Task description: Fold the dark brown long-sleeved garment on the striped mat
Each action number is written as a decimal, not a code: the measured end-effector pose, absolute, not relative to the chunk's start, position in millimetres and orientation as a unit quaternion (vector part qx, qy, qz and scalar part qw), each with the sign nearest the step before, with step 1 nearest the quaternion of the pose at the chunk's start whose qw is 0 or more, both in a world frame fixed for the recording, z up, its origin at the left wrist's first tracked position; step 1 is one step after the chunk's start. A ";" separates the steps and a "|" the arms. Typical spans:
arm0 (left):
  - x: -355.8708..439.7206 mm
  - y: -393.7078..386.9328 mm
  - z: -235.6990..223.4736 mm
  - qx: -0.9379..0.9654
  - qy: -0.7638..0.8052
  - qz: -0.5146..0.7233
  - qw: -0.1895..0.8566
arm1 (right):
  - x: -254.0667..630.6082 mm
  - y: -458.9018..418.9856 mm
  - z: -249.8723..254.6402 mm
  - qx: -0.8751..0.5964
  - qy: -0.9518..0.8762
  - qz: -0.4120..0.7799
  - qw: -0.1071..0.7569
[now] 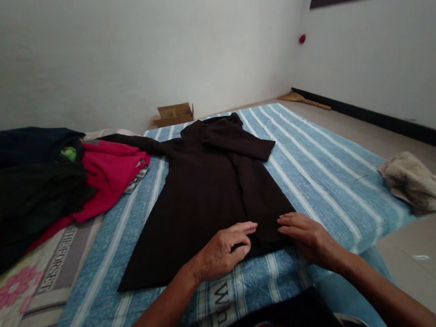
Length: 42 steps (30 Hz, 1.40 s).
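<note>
Black garment (205,195) flat on striped blue sheet (319,174), left hand (222,253) and right hand (308,237) released, pressing its hem

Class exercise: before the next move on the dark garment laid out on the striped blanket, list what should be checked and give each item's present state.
1. Left hand flat on the dark garment hem: ok.
2. Right hand on the hem corner: ok.
3. Right side and sleeve folded inward: ok.
4. Left sleeve folded in: not ok, it lies spread toward the red clothing.
5. Garment fully on the striped blanket: ok.
6. Wrinkles under the fold: cannot tell.
</note>
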<state>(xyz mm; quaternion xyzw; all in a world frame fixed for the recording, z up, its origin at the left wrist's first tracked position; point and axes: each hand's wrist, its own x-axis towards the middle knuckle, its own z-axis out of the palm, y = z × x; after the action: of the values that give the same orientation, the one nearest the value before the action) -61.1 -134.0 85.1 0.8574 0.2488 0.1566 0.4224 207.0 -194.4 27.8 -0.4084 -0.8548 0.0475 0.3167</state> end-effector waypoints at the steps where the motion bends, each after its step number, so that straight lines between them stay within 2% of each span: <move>1: -61.0 -133.8 84.8 0.858 0.249 0.157 0.421 | 208.6 -195.8 26.0 -0.417 -0.850 0.043 0.318; 8: -60.7 -137.4 77.7 0.861 0.258 0.170 0.404 | 219.1 -206.0 14.9 -0.465 -0.808 0.013 0.361; 13: -60.6 -149.6 68.2 0.859 0.284 0.225 0.363 | 220.6 -209.6 14.2 -0.479 -0.792 0.022 0.377; 19: -74.9 -184.3 60.6 0.778 0.449 0.339 0.280 | 222.2 -214.3 17.1 -0.484 -0.789 0.045 0.375; 23: -87.5 -207.8 54.6 0.703 0.537 0.375 0.279 | 222.2 -216.4 18.3 -0.492 -0.784 0.048 0.375; 28: -91.7 -220.3 53.6 0.697 0.555 0.367 0.268 | 221.8 -216.4 17.3 -0.483 -0.789 0.040 0.378; 37: -90.6 -229.2 44.1 0.788 0.529 0.308 0.059 | 221.8 -218.4 15.5 -0.496 -0.782 0.041 0.375; 42: -93.3 -230.0 38.1 0.818 0.513 0.260 0.010 | 220.7 -219.8 17.4 -0.501 -0.777 0.047 0.378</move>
<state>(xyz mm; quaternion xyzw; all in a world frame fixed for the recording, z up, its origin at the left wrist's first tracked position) -93.3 -230.0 38.1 0.8181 0.5128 0.2602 0.0103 220.7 -219.8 17.4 -0.5013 -0.7770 0.0472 0.3778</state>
